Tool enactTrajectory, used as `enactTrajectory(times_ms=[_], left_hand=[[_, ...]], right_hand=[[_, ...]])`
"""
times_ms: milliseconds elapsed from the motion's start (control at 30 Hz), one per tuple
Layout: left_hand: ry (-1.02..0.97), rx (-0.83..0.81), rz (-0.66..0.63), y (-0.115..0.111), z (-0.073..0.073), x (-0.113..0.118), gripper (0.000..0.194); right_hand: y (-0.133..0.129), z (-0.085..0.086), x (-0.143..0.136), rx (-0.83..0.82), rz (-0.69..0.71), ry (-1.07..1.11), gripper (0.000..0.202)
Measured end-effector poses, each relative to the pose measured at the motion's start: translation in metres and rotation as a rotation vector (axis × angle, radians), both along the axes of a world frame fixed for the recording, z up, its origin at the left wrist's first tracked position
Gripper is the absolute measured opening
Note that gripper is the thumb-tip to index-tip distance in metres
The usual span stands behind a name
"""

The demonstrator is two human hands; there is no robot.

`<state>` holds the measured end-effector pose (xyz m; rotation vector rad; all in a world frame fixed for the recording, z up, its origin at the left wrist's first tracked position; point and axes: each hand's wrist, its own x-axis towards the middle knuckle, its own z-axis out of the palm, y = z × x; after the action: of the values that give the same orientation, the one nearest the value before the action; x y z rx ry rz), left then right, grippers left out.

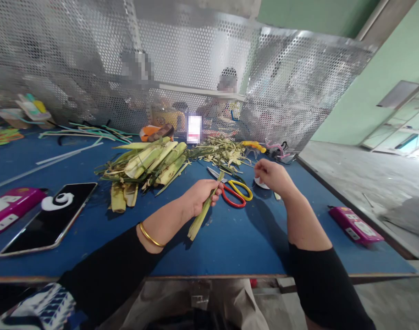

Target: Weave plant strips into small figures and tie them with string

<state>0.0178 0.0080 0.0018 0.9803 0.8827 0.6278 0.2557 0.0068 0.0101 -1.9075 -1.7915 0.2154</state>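
My left hand point(206, 196) is closed round a narrow bundle of pale green husk strips point(200, 224), which slants down toward the table's front edge. Just right of it lies a pair of scissors point(234, 201) with one red and one yellow handle, blades pointing back left. My right hand point(269, 174) has its fingers pinched together above a small white round object point(261, 184), partly hidden by the hand. What the pinch holds, if anything, cannot be made out. Farther back left is a large heap of green husks point(154, 165), and behind the scissors a pile of shredded strips point(223, 151).
A blue table point(240, 252) stands before a perforated metal screen point(189, 59). A large phone point(51, 220) and a magenta box point(15, 208) lie left, another magenta box point(356, 225) right. A lit phone point(194, 128) stands behind the husks. A yellow tool point(254, 145) lies back right.
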Motion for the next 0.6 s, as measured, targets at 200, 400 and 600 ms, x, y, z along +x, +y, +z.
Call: enactTrajectory(times_ms=[200, 400, 600], left_hand=[[0.009, -0.004, -0.021, 0.000, -0.003, 0.001, 0.022], [0.010, -0.003, -0.048, -0.001, -0.003, 0.001, 0.024], [0.015, 0.000, -0.047, -0.002, -0.002, 0.001, 0.025]], right_hand=[[0.003, -0.008, 0.004, -0.222, 0.092, -0.282, 0.023], [0.011, -0.017, 0.000, -0.235, 0.111, -0.334, 0.017], [0.009, -0.016, -0.005, -0.196, 0.052, -0.282, 0.017]])
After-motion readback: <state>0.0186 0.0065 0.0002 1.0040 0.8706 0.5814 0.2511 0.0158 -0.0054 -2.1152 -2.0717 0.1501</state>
